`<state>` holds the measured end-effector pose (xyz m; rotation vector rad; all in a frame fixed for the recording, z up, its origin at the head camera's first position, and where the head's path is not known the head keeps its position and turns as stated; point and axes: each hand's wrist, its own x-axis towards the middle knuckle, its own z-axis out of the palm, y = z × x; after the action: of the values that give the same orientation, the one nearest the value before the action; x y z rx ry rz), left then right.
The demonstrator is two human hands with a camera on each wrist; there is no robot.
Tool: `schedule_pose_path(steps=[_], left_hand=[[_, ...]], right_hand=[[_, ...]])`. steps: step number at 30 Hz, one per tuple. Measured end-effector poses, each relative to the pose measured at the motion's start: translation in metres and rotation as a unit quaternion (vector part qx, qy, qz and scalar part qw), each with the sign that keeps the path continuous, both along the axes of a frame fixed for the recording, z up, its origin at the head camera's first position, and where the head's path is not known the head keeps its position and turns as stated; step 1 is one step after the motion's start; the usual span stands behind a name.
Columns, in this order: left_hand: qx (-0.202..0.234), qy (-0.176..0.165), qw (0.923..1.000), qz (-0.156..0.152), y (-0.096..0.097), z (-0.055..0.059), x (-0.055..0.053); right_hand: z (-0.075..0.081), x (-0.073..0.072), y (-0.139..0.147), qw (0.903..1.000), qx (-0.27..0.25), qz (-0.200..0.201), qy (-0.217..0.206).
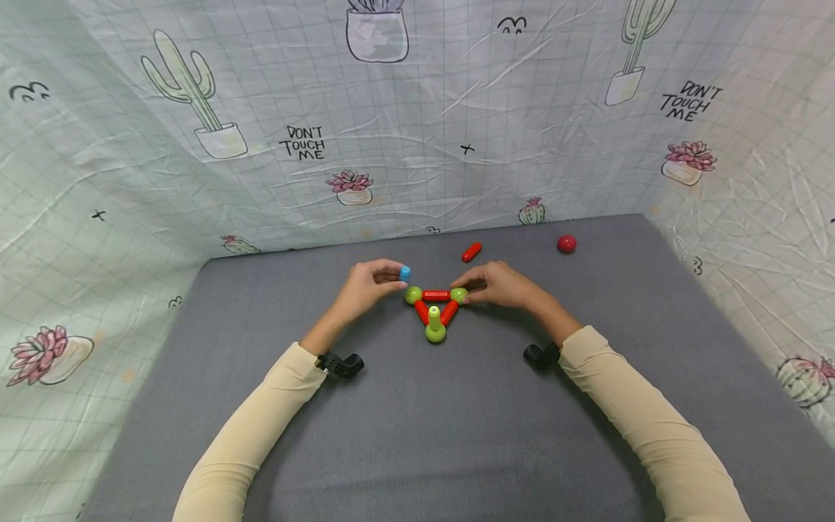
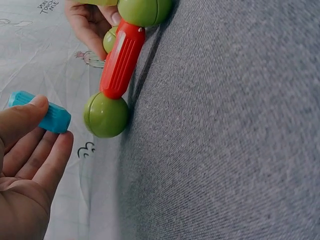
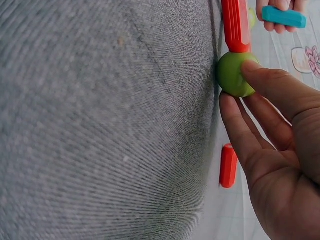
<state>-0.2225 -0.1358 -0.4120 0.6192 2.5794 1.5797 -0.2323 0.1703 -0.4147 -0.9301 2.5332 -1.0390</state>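
Observation:
Between thumb and fingertips, my left hand (image 1: 372, 284) pinches a short blue stick (image 2: 56, 119), held above the table close to the left corner of a toy triangle. Three red sticks (image 1: 436, 296) and three green balls (image 1: 414, 295) make up this triangle, lying flat. On its near ball (image 1: 435, 334) a light green stick (image 1: 434, 316) stands upright. My right hand (image 1: 499, 284) holds the triangle's right green ball (image 3: 231, 75), thumb on one side and fingertips on the other. In the left wrist view, part of the right hand is hidden behind the green balls.
A loose red stick (image 1: 472, 251) lies behind the triangle, and a red ball (image 1: 566, 244) sits farther right near the back edge. The grey table (image 1: 443, 435) meets a hanging cloth (image 1: 417, 130) printed with cacti at the back and sides.

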Motion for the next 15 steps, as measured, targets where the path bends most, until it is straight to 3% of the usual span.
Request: schedule_pose_path(steps=[15], left_hand=[[0.027,-0.005,0.9990,-0.036,0.0076,-0.0080,-0.0023]], right_hand=[[-0.0035,-0.0034,-0.0002,1.0000,0.002,-0.002,-0.008]])
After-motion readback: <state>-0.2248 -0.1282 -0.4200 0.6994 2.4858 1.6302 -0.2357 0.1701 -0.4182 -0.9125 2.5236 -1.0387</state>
